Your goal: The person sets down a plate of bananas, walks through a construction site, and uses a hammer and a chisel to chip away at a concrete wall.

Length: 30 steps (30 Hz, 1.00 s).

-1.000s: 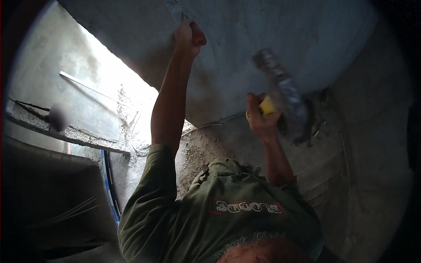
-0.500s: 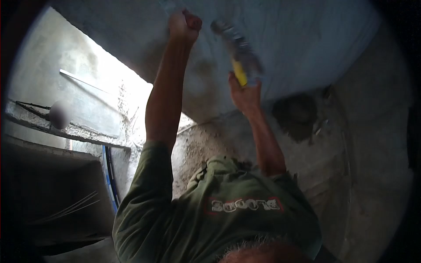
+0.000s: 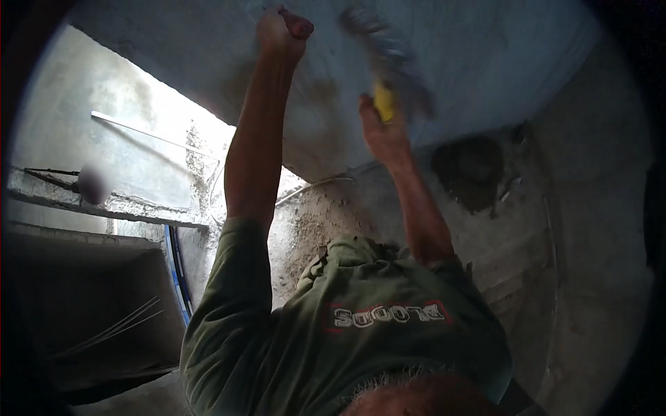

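My left hand is raised at the upper left of the middle, closed in a fist against or close to the grey wall surface. Whatever it may grip is hidden from me. To its right, my right hand is wrapped round a yellow-handled tool. A long grey part of this tool reaches up and to the left, smeared by motion, so its exact kind does not show. Both arms stretch out from green sleeves, and lettering shows on my shirt.
Bright light enters through an opening at left, beside a rough concrete ledge. Thin rods stick out in a dark recess below it. Blue strips stand nearby. A dark patch marks the surface at right.
My right hand has shifted slightly up and left with the yellow-handled tool, which is more blurred now. My left fist has moved a little up and left and stays closed.
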Motion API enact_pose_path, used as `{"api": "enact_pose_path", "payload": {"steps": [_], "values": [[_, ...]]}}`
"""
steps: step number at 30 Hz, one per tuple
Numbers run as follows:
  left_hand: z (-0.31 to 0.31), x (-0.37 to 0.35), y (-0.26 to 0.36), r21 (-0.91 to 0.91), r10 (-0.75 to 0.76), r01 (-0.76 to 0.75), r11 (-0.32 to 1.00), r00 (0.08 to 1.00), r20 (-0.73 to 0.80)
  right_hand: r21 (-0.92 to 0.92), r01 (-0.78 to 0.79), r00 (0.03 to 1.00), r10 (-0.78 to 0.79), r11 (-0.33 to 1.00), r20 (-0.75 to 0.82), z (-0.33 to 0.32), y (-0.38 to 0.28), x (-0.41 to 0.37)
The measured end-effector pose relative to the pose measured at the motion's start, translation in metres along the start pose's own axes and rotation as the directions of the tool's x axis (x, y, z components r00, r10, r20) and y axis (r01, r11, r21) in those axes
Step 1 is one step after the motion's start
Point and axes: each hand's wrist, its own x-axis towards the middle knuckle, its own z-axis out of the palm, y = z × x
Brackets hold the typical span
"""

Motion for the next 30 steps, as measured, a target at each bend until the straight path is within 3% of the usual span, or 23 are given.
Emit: {"api": "enact_pose_path", "payload": {"steps": [2,3,4,5,6,7,8,9,10,11,12,14,16,18,19,21,22,23,24,25,28,29,30], "values": [[0.028,-0.002,0.012,0.115,0.147,-0.145,0.983,0.989,-0.016,0.312,0.316,0.921,-0.211,0.896,-0.327,-0.021,0.011,0.002],[0.035,-0.007,0.013,0.07,0.083,-0.074,0.995,0.989,-0.124,0.017,0.545,0.791,-0.507,0.838,-0.343,-0.039,-0.03,-0.008],[0.039,-0.006,0.015,0.013,0.023,-0.021,1.0,0.975,-0.219,-0.268,0.719,0.585,-0.767,0.641,-0.265,-0.055,-0.072,-0.01],[0.034,-0.002,0.011,0.015,0.043,-0.041,0.999,0.972,-0.229,-0.252,0.731,0.582,-0.772,0.634,-0.256,-0.05,-0.072,-0.006],[0.027,0.004,0.006,-0.009,0.021,-0.024,1.0,0.977,-0.214,0.203,0.85,0.526,-0.786,0.486,-0.324,-0.045,-0.069,-0.003],[0.021,0.008,0.003,-0.033,-0.009,0.003,0.999,0.98,-0.2,0.593,0.779,0.505,-0.764,0.203,-0.402,-0.04,-0.062,-0.003],[0.02,0.009,0.002,-0.033,-0.009,0.002,0.999,0.979,-0.205,0.042,0.714,0.697,-0.705,0.699,-0.13,-0.025,-0.029,-0.004],[0.021,0.011,0.002,-0.041,0.018,-0.027,0.999,0.981,-0.192,-0.607,0.341,0.892,-0.451,0.718,-0.033,-0.007,0.007,0.002],[0.023,0.009,0.0,-0.048,0.038,-0.048,0.998,0.983,-0.177,-0.3,0.146,0.986,-0.165,0.943,-0.04,0.013,0.022,0.021],[0.021,-0.001,-0.004,-0.043,0.013,-0.021,0.999,0.984,-0.178,0.032,-0.135,0.99,0.133,0.99,0.051,0.023,0.031,0.027],[0.024,-0.002,0.003,0.046,0.036,-0.028,0.999,0.981,-0.189,0.038,-0.121,0.992,0.12,0.992,0.035,0.017,0.027,0.028],[0.025,-0.004,0.007,0.13,0.068,-0.039,0.991,0.971,-0.229,-0.091,0.21,0.959,-0.223,0.973,-0.176,0.004,0.023,0.013],[0.034,0.008,0.006,0.064,0.04,-0.024,0.998,0.961,-0.273,-0.252,0.52,0.75,-0.578,0.816,-0.321,-0.012,0.013,0.012],[0.023,0.005,0.001,0.035,0.032,-0.025,0.999,0.974,-0.226,0.1,0.653,0.718,-0.572,0.751,-0.396,-0.048,-0.066,0.005],[0.022,0.009,0.001,0.003,0.035,-0.035,0.999,0.989,-0.143,0.109,0.661,0.715,-0.58,0.742,-0.39,-0.051,-0.079,0.003],[0.022,0.013,-0.001,0.025,0.052,-0.048,0.999,0.985,-0.167,0.534,0.802,0.571,-0.606,0.267,-0.554,-0.053,-0.093,0.0],[0.02,0.012,-0.004,0.045,0.043,-0.036,0.998,0.981,-0.188,0.54,0.799,0.573,-0.606,0.264,-0.552,-0.038,-0.078,0.008],[0.021,0.012,-0.004,0.044,0.036,-0.028,0.999,0.981,-0.191,0.454,0.625,0.779,-0.549,0.635,-0.304,-0.011,-0.048,0.021],[0.024,0.016,-0.001,0.146,0.052,-0.006,0.989,0.948,-0.313,0.241,0.372,0.928,-0.362,0.896,-0.088,0.013,-0.013,0.031],[0.026,0.015,-0.005,0.246,0.07,0.041,0.969,0.902,-0.426,-0.049,0.07,0.996,-0.067,0.996,0.05,0.021,0.014,0.028],[0.036,-0.004,0.006,0.269,0.076,0.016,0.963,0.942,-0.326,-0.171,0.136,0.99,-0.14,0.976,-0.012,0.009,0.031,0.026],[0.018,-0.003,-0.003,0.25,0.136,-0.085,0.964,0.972,-0.192,-0.036,0.205,0.967,-0.208,0.978,-0.148,0.004,0.04,0.01],[0.006,0.008,-0.011,0.248,0.132,-0.081,0.965,0.972,-0.194,0.079,0.341,0.906,-0.305,0.937,-0.295,-0.002,0.044,0.015]]}}
